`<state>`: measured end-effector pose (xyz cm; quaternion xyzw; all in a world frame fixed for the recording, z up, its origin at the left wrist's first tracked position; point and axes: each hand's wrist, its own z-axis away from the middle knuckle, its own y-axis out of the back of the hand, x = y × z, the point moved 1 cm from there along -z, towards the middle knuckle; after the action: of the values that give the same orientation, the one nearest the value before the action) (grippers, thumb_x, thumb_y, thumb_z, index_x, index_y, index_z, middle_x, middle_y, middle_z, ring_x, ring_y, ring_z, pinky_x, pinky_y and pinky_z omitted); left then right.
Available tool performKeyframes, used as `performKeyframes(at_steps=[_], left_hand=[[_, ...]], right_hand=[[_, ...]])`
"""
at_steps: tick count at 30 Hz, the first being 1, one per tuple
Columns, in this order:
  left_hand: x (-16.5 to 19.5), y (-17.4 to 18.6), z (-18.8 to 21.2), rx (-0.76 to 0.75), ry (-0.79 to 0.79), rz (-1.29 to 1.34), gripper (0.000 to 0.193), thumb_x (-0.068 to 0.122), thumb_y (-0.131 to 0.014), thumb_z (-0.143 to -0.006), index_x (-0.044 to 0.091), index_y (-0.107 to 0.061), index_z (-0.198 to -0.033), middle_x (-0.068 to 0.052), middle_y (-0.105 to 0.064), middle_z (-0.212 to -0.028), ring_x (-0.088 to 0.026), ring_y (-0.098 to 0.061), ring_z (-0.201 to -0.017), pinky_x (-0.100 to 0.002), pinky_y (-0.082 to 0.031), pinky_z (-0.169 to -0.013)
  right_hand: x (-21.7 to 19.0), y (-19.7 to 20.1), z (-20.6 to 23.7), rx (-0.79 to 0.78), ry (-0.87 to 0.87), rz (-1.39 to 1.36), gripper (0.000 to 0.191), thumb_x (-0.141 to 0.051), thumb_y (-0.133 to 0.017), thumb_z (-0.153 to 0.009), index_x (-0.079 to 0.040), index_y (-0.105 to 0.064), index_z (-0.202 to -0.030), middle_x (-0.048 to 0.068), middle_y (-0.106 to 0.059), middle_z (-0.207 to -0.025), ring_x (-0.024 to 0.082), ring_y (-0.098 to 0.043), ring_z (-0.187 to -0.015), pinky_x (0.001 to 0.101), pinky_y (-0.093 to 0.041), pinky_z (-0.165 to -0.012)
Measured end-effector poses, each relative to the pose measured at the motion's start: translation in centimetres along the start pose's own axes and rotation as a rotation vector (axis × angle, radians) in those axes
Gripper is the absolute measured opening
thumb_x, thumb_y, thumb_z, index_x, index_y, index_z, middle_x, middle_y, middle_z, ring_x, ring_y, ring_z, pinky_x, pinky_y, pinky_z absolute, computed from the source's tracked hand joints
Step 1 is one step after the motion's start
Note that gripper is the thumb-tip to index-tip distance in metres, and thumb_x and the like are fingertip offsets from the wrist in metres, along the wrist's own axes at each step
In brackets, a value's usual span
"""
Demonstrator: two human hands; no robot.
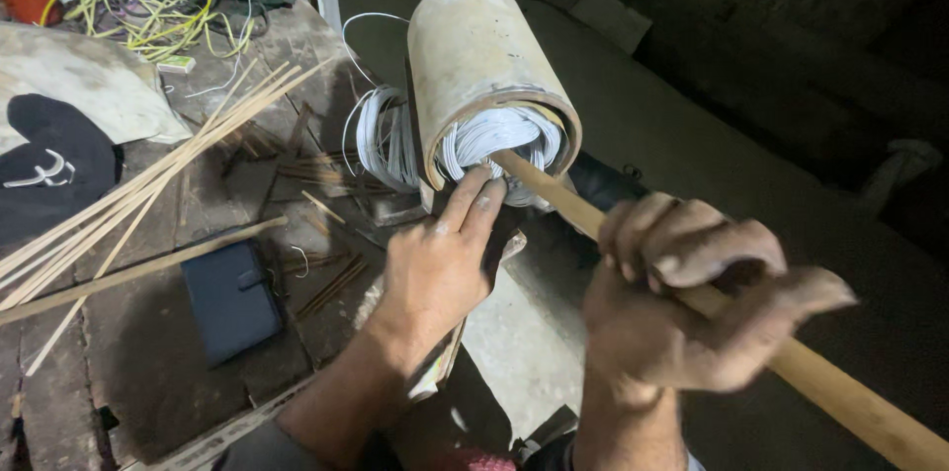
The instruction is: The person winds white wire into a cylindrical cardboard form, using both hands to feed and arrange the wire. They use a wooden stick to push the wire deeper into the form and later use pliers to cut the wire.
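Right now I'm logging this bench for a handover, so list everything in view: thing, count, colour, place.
Cylinder: one, tan metal, top centre, lying on its side.
Wire coils: white, packed in the cylinder's open end; more loops hang out its left side.
Wooden rod: one, light brown, from lower right into the coils.
Thin sticks: a bundle, pale wood, across the bench at left.
Wallet-like case: one, dark blue, on the bench.
Yellow cable: a tangle, top left.
Cloth: one, off-white, left edge.
Black fabric item: one, with a white mark, left edge.
Workbench: one, dark worn wood, left half.
Left hand: fingertips on the coils.
Right hand: fist around the rod.
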<state>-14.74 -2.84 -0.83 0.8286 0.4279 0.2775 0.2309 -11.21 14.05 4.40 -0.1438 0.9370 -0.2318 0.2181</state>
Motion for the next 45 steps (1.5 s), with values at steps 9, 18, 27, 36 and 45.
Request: performKeyframes(at_steps=[9,18,27,36,45], left_hand=[[-0.4,-0.5,0.3,0.01,-0.019,0.01,0.061,0.006,-0.068,-0.074,0.007,-0.061,-0.135,-0.008,-0.056,-0.149,-0.035,-0.074,-0.066,-0.045,-0.061,-0.065],[-0.8,-2.0,0.6,0.025,-0.031,-0.118,0.051,0.012,-0.07,-0.068,0.003,-0.068,-0.118,-0.014,-0.062,-0.139,-0.034,-0.073,-0.063,-0.045,-0.06,-0.059],[0.8,0.5,-0.2,-0.082,0.029,-0.057,0.048,0.014,-0.069,-0.08,-0.001,-0.061,-0.125,-0.017,-0.058,-0.142,-0.039,-0.074,-0.075,-0.046,-0.061,-0.068],[2.6,3.9,2.4,0.039,-0.048,0.046,0.039,0.023,-0.071,-0.088,0.011,-0.065,-0.125,-0.015,-0.061,-0.138,-0.04,-0.073,-0.096,-0.047,-0.059,-0.075],[1.6,4.7,4.0,0.01,0.107,0.153,0.026,0.025,-0.075,-0.083,0.01,-0.074,-0.105,-0.009,-0.074,-0.107,-0.029,-0.076,-0.075,-0.039,-0.059,-0.065]], right_hand=[[1.6,-1.3,-0.2,-0.035,0.029,0.017,0.063,-0.056,-0.037,-0.112,-0.009,-0.05,-0.072,0.005,-0.043,-0.052,0.014,-0.035,-0.037,0.0343,-0.035,-0.044],[8.9,-2.5,0.4,-0.106,0.032,-0.077,0.061,-0.045,-0.047,-0.117,-0.004,-0.046,-0.073,0.008,-0.044,-0.06,0.017,-0.04,-0.052,0.0317,-0.035,-0.051],[11.0,-1.1,-1.3,-0.295,0.093,0.039,0.052,-0.043,-0.054,-0.115,-0.002,-0.049,-0.082,0.01,-0.053,-0.077,0.02,-0.051,-0.07,0.0345,-0.042,-0.065],[6.1,0.5,0.5,-0.066,-0.007,-0.077,0.046,-0.039,-0.055,-0.112,0.0,-0.051,-0.089,0.008,-0.052,-0.079,0.015,-0.045,-0.065,0.0316,-0.04,-0.062],[6.7,0.7,0.7,-0.079,-0.048,-0.123,0.051,-0.044,-0.054,-0.112,0.0,-0.052,-0.086,0.01,-0.055,-0.08,0.018,-0.053,-0.075,0.0341,-0.047,-0.075]])
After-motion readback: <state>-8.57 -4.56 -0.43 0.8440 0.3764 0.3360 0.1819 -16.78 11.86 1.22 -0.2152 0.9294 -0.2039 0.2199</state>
